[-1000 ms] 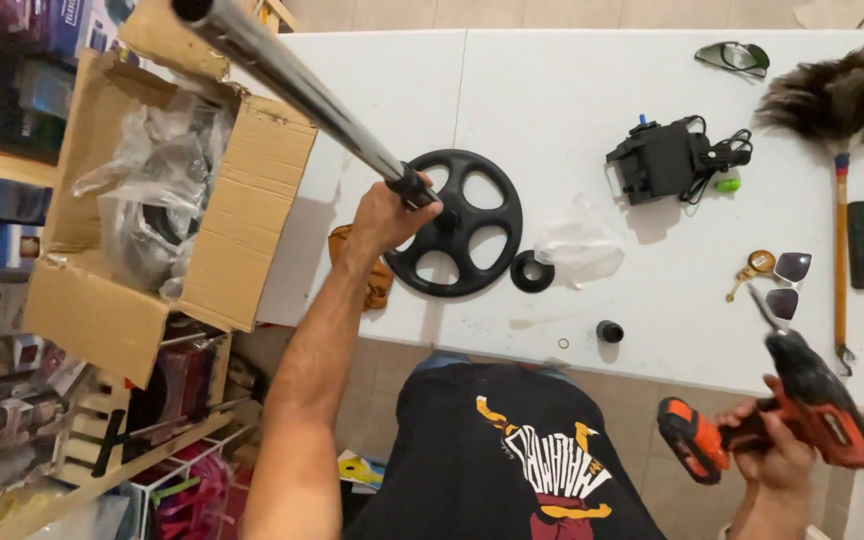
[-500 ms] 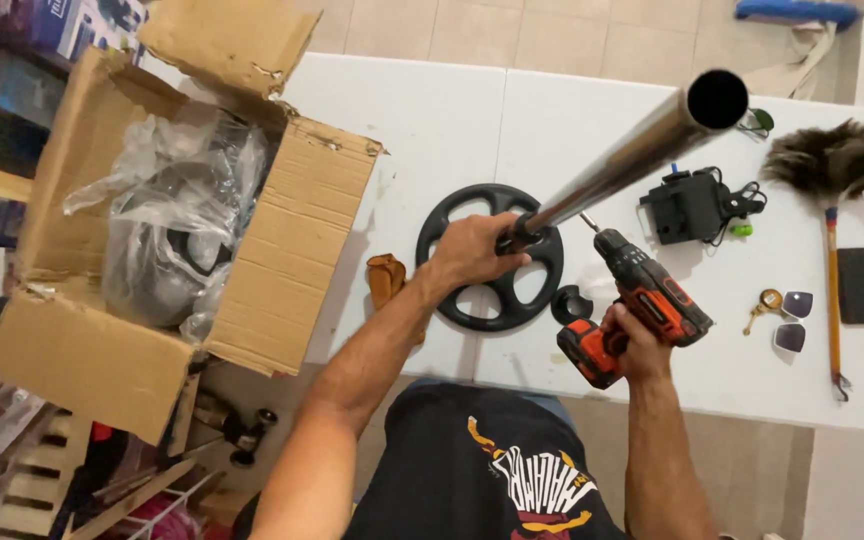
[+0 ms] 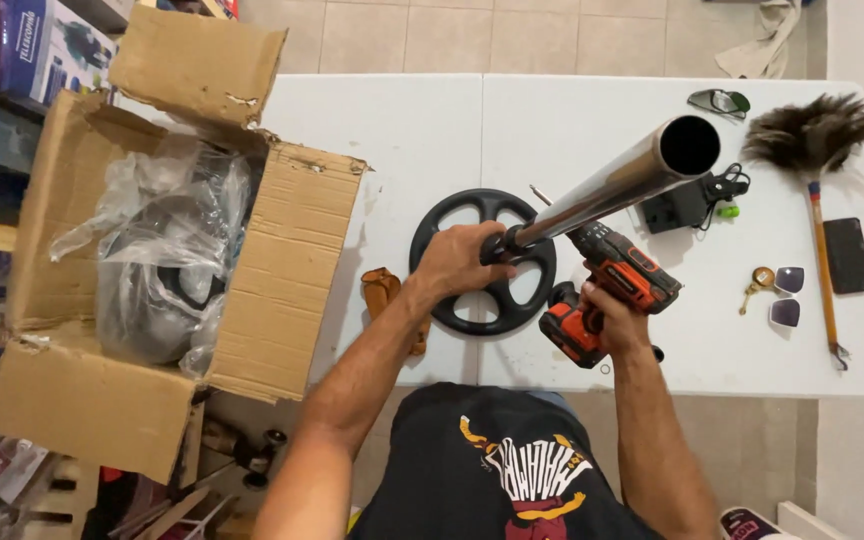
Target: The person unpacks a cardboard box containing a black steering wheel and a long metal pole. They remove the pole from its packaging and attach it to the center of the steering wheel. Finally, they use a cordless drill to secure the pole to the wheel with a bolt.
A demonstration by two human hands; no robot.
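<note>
Near the table's [image 3: 422,110] front edge, the right hand [image 3: 607,318] is closed around the grip of an orange and black cordless drill [image 3: 607,285], its nose pointing toward the pole's foot. Just beside it, the left hand [image 3: 457,262] is wrapped tight around the bottom of a chrome pole [image 3: 602,195], where it meets a black spoked round base [image 3: 482,260] lying flat at the front middle. The pole looks stiff, smooth and slippery, so low down at the dark collar seems the surest hold. Farther back lie a black charger [image 3: 687,205] and a feather duster [image 3: 817,135]; an open cardboard box [image 3: 292,260] overhangs the left edge.
</note>
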